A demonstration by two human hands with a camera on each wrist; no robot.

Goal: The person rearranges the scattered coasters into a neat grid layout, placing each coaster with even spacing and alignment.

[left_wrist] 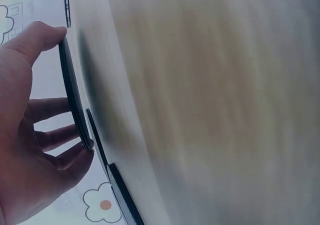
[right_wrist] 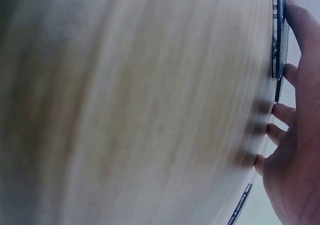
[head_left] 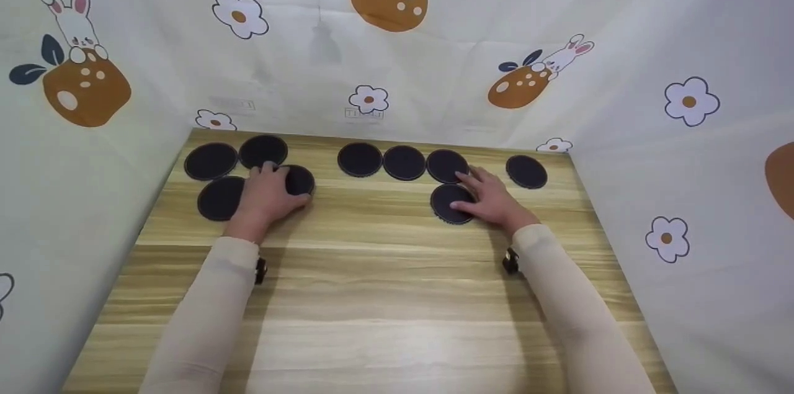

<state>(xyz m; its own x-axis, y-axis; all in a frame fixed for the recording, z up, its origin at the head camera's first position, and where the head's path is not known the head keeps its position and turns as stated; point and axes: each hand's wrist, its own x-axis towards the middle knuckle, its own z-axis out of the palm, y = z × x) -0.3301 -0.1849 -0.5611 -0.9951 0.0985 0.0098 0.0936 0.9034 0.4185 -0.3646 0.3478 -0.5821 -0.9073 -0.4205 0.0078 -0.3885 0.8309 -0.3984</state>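
Observation:
In the head view my left hand (head_left: 265, 198) grips a black round coaster (head_left: 301, 182) by its edges, thumb on the near side and fingers on the far side. The left wrist view shows this coaster (left_wrist: 74, 87) tilted and raised a little off the tabletop, with a shadow beneath. My right hand (head_left: 493, 200) lies over the right edge of another black coaster (head_left: 448, 198), its thumb on top. That coaster lies flat, just below a matching coaster (head_left: 446, 164) that the index fingertip touches or nearly touches. The other right fingertips reach the tabletop in the right wrist view.
Three coasters, one of them the left coaster (head_left: 211, 161), cluster around my left hand. Two more, including the middle coaster (head_left: 404, 162), continue the far row. A lone coaster (head_left: 526, 172) lies at the far right. Patterned cloth (head_left: 298, 71) walls the wooden table (head_left: 372, 295).

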